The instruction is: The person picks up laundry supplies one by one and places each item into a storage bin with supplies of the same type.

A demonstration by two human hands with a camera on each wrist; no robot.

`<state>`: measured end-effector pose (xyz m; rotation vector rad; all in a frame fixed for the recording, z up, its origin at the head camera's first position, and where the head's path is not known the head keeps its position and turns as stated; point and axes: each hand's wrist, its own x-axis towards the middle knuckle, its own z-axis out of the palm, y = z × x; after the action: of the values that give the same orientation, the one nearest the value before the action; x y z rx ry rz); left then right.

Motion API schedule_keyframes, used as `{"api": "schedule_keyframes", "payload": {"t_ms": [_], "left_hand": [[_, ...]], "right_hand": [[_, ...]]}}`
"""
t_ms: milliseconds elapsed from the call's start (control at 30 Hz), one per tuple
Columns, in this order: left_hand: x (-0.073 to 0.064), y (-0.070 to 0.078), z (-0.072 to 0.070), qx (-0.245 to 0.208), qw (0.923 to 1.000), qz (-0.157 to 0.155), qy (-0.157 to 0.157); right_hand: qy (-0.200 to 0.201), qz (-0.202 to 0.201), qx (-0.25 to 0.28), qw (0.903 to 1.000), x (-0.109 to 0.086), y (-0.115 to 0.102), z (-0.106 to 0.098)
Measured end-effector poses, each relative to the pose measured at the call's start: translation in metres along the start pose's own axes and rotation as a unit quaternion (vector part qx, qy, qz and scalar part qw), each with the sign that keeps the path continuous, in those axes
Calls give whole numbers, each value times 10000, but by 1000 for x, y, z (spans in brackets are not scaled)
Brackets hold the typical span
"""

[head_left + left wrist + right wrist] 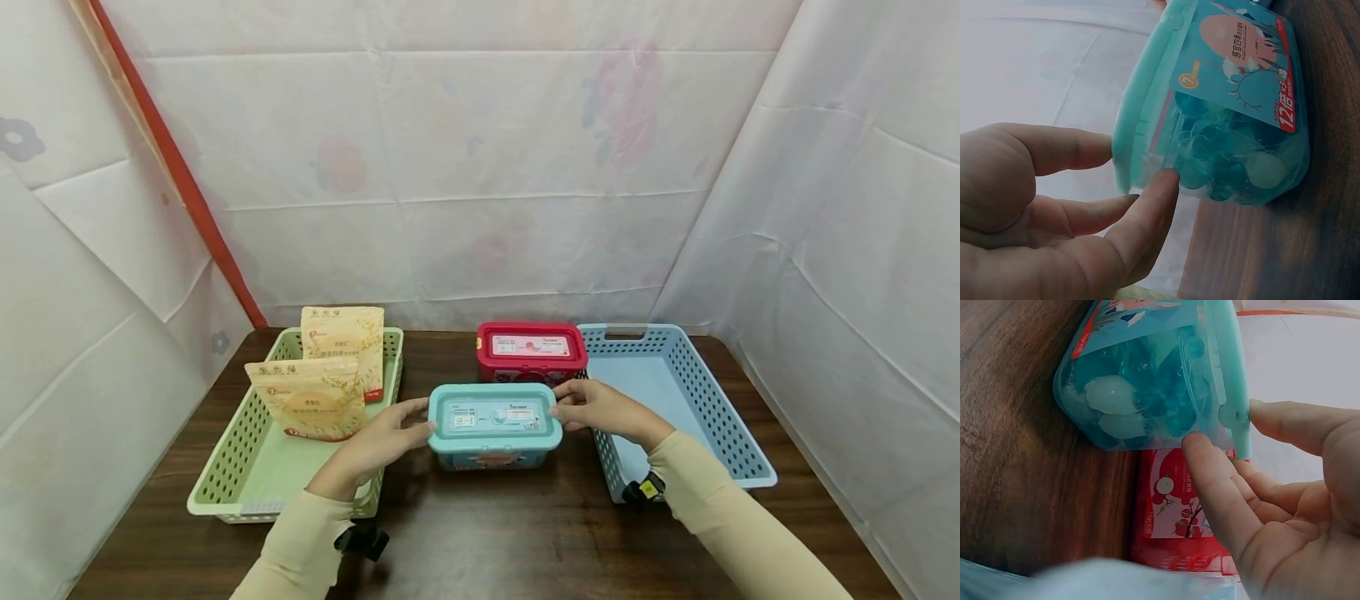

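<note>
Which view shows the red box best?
The head view: the red box shows its whole lid. The right wrist view catches only part of its side, behind the teal box; the left wrist view misses it.

Teal tub: the side label, seen from the left wrist, bears the characters 感官四季 on a coral oval, a 7 within an orange ring, and a large white 12倍, followed by a smaller ×3, on a red band. On the lid label, the print is mostly too fine to read. Behind the teal tub, the red tub carries a pink lid label with illegible lines. Left of the teal tub, the lettering on two cream bags is likewise too small to read.
</note>
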<state>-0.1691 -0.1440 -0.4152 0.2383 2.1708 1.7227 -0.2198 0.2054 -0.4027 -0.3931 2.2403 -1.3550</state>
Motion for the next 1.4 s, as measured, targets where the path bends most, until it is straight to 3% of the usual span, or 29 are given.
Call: {"api": "schedule_keyframes", "payload": {"t_ms": [300,433,600,1100,1400], "left_hand": [[1,-2,0,-156,9998,-12,-84],[0,-1,2,-9,9999,10,-106],[-1,-1,3,92,9999,8,-115],[1,-1,3,101,9997,196,-134],[2,-1,6,154,9998,58,89]], "right_hand": [[-478,-20,331,9983,0,4,3],[-588,39,566,9967,-1,7,4],[-618,202,850,9943,-1,10,5],[-561,185,1384,9886,0,12,9],[-540,229,1629,9849,-2,15,11]]}}
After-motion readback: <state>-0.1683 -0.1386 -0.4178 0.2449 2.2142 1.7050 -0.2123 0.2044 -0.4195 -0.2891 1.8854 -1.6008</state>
